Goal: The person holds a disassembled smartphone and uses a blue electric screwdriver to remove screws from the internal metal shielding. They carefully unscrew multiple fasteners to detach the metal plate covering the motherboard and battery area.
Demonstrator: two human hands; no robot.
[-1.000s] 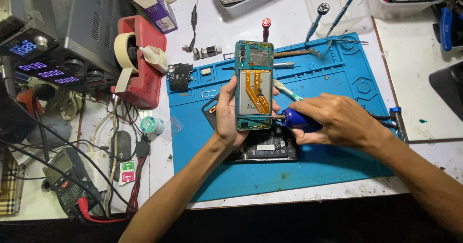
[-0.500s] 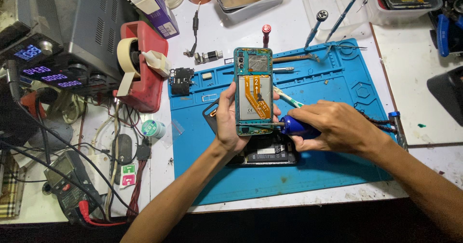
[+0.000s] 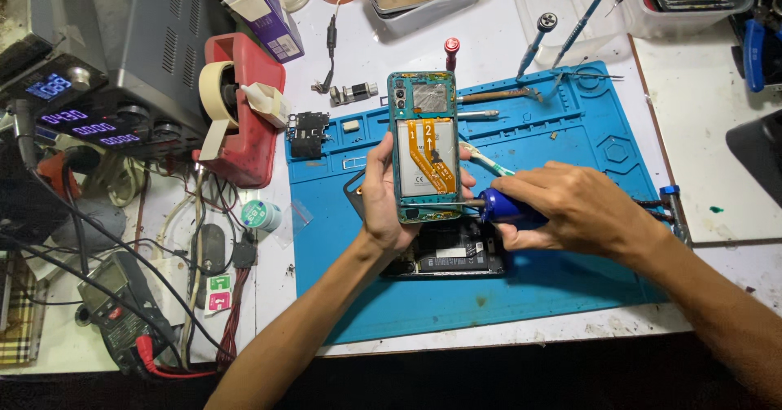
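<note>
Now my left hand (image 3: 383,194) grips the opened teal phone (image 3: 425,145) upright above the blue mat (image 3: 570,296), while my right hand (image 3: 570,210) closes around a blue-handled screwdriver (image 3: 497,206) at the phone's lower edge. I judge a screw is being worked; steady pressure is needed.

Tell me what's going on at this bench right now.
A person is working on an opened phone. The left hand holds it upright above a blue mat, its back cover off and orange ribbon cables showing. The right hand holds a blue-handled screwdriver with its tip at the phone's lower edge. Another dismantled phone lies on the mat beneath.
</note>
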